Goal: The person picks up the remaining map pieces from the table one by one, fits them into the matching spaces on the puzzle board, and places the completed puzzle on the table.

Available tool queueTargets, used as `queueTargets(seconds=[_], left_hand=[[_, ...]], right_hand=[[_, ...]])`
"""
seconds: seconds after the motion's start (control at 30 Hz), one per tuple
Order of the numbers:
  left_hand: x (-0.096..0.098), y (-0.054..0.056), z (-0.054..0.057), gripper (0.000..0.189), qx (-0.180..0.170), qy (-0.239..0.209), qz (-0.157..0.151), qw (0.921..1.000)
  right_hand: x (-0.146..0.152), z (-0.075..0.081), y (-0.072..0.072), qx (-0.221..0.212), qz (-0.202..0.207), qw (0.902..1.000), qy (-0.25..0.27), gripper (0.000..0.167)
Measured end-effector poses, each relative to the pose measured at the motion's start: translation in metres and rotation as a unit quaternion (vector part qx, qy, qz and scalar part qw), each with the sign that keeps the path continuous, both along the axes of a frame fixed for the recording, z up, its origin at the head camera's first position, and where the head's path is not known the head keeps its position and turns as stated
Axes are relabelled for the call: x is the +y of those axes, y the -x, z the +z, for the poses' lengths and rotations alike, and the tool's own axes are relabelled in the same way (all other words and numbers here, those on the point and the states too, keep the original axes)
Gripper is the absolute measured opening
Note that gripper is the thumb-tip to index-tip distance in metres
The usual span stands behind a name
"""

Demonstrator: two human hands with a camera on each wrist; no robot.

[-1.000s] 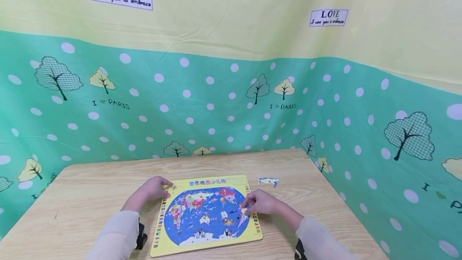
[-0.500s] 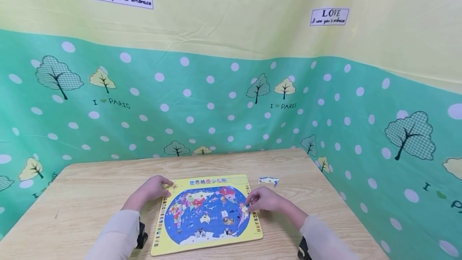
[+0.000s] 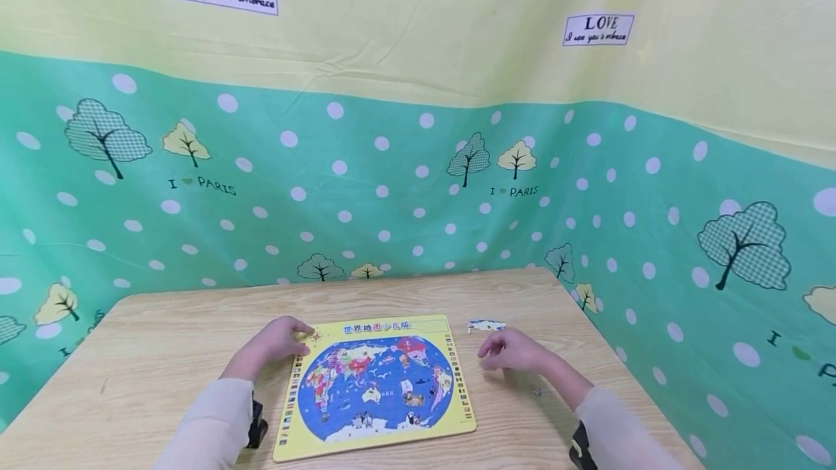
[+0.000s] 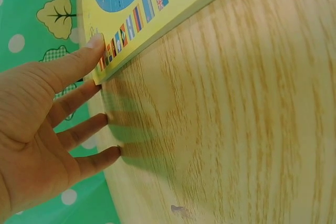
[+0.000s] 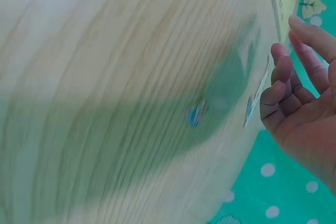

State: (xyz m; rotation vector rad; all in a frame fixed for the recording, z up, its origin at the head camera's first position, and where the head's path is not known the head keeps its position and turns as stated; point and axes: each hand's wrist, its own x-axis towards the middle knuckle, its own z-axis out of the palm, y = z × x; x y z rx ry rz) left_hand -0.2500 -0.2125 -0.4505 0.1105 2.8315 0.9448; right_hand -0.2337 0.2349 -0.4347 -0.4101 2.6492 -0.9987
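Observation:
A yellow-bordered world map puzzle board (image 3: 375,443) lies flat on the wooden table, its oval blue map filled with coloured land shapes. At its far left corner is my left hand (image 3: 277,339); in the left wrist view the thumb (image 4: 79,64) rests on the flag-printed border while the other fingers spread at and below the edge. My right hand (image 3: 512,350) hovers right of the board, fingers loosely bent, holding nothing. Just beyond it lies a blue and white puzzle piece (image 3: 485,325), partly covered by the hand. A smaller piece (image 3: 539,392) lies under the right forearm.
The wood-grain table (image 3: 176,343) reaches back to a green dotted fabric backdrop (image 3: 366,187) printed with trees, which also closes off the right side. Dark wrist cameras (image 3: 257,426) sit below both sleeves.
My right hand has lifted from the map's right side and moved right, off the board, toward the loose pieces. The smaller piece now shows beneath the forearm. My left hand stays at the corner.

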Motion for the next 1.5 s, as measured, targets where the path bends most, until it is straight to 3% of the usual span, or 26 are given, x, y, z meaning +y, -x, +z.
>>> queueTargets(seconds=[0.2, 0.5, 0.8, 1.33, 1.5], left_hand=[[0.0, 0.001, -0.001, 0.039, -0.003, 0.002, 0.001, 1.0], [0.0, 0.001, 0.0, 0.039, -0.002, 0.013, -0.003, 0.9999], [0.0, 0.002, -0.003, 0.039, -0.006, 0.0, 0.002, 1.0], [-0.002, 0.004, -0.003, 0.041, -0.01, 0.0, -0.002, 1.0], [-0.001, 0.002, 0.002, 0.041, -0.012, 0.001, -0.002, 0.9999]], right_hand=[[0.022, 0.005, -0.005, 0.003, 0.002, 0.9998, -0.019, 0.019], [0.055, 0.013, -0.015, 0.018, 0.041, 0.9965, -0.071, 0.019], [0.076, 0.007, -0.027, 0.006, 0.048, 0.9943, -0.095, 0.022], [0.08, -0.006, -0.032, 0.018, 0.058, 0.9953, -0.075, 0.018], [0.079, -0.008, -0.03, 0.008, 0.055, 0.9955, -0.076, 0.015]])
